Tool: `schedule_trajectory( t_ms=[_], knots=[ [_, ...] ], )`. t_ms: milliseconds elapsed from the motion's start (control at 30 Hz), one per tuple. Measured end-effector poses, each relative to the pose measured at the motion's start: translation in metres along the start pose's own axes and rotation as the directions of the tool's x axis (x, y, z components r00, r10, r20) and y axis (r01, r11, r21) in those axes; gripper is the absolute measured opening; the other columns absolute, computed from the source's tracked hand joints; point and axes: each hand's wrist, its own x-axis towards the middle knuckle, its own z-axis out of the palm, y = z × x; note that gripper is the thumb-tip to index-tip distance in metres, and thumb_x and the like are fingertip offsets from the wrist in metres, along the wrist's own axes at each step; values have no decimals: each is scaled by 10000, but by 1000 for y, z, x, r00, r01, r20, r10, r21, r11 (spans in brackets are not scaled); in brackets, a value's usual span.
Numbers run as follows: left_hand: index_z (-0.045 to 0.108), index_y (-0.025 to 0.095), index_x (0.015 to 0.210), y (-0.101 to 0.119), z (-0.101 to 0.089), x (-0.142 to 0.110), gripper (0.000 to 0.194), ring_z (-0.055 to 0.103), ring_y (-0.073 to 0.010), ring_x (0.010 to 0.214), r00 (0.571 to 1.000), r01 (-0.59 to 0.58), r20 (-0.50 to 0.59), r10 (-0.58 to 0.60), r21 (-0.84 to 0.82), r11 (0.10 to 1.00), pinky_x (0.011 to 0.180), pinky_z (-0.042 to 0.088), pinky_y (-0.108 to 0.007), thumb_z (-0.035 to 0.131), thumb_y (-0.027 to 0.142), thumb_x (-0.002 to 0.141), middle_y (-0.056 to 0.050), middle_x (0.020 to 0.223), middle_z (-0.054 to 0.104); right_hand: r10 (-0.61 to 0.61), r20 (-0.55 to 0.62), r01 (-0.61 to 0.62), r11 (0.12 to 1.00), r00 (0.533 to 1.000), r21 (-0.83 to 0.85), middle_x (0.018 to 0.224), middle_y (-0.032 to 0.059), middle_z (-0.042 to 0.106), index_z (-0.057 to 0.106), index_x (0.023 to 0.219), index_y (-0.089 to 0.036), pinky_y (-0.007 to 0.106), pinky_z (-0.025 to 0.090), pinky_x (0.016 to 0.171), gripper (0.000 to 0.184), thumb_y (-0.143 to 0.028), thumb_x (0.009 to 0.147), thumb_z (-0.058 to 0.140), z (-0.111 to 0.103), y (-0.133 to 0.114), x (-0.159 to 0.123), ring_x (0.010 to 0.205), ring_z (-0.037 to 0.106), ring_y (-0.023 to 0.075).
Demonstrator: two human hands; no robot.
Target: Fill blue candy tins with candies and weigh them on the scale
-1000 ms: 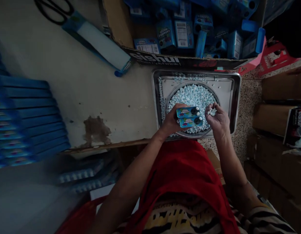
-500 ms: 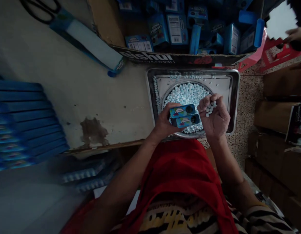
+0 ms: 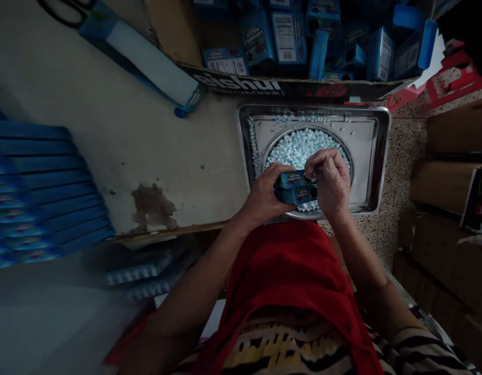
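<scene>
Two small blue boxes [image 3: 296, 196] were gripped side by side in the left hand [image 3: 263, 196] over a round bowl [image 3: 352, 165] of pale pellets [image 3: 299, 148], set in a metal tray [image 3: 383, 156]. The right hand [image 3: 332, 181] was held, fingers curled, at the farther box's end.

Smooth, glossy metal forms the tray [image 3: 381, 156] and the round bowl [image 3: 309, 215]; the pale pellets [image 3: 299, 148] look smooth with a soft sheen. The printed packs [image 3: 293, 179] have a slight gloss, whether card or plastic unclear. The carton [image 3: 172, 36] is cardboard, its brown inside matt. The apron [image 3: 287, 265] is matt cloth, the tabletop [image 3: 194, 130] smooth save a rough, worn patch [image 3: 152, 205]
</scene>
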Motion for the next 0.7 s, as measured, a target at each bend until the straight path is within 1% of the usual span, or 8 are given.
schedule_trajectory(
  t_ms=[167,267,333,367,433,533,600,700],
  knots=[
    [660,288,1368,-17,-7,-5,689,718,-310,1273,996,-25,-82,19,-68,997,1106,603,-463,976,303,755,-71,1345,720,16,39,-16,1000,999,0,964,42,732,744,913,-288,444,589,1066,486,-770,954,706,6,-12,-14,1031,713,238],
    [655,314,1405,-34,-10,-4,725,716,-332,1334,986,-136,-127,110,-217,967,1143,599,-513,1008,437,783,-98,1392,721,-20,-110,14,999,994,-51,1172,61,756,733,935,-291,506,531,1195,366,-653,973,696,-17,-8,-17,1302,690,276],
    [649,333,1427,-45,-11,-3,775,712,-350,1370,980,-189,-124,158,-308,932,1172,589,-549,1026,498,771,-114,1416,728,-73,-164,21,953,984,-303,1233,61,745,729,971,-296,529,503,1217,198,-491,966,692,-44,5,-14,1332,666,277],
    [649,341,1429,-49,-10,-2,792,711,-357,1384,977,-209,-118,179,-348,914,1194,577,-570,1029,537,761,-117,1418,734,-86,-102,23,863,991,-504,1269,72,739,737,1015,-293,553,480,1231,159,-431,944,700,-57,15,-13,1340,648,291],
    [654,354,1417,-56,-5,-4,810,714,-364,1400,975,-220,-107,193,-426,878,1230,557,-600,1017,623,745,-115,1415,743,-20,129,120,543,991,-831,1445,119,691,747,1182,-281,633,414,1265,307,-387,894,738,-79,37,-9,1430,570,356],
    [616,366,1453,-58,8,-10,879,733,-357,1379,988,-148,-110,107,-491,858,1187,599,-597,1017,654,726,-125,1458,726,157,335,315,140,929,-939,1662,163,540,722,1361,-268,690,364,1271,487,-364,887,768,-91,69,-1,1553,417,447],
    [604,352,1461,-55,13,-12,889,734,-362,1375,992,-117,-99,79,-482,868,1168,612,-597,1024,627,728,-139,1466,721,191,348,342,64,918,-938,1611,163,565,741,1336,-277,654,416,1228,417,-330,922,743,-90,82,9,1489,460,438],
    [640,338,1411,-45,9,-12,824,723,-371,1380,988,-151,-87,125,-445,883,1187,596,-599,1008,645,741,-126,1419,740,166,292,261,183,942,-948,1333,143,684,770,1196,-268,554,524,1081,301,-275,897,745,-88,88,29,1236,595,357]
  ],
)
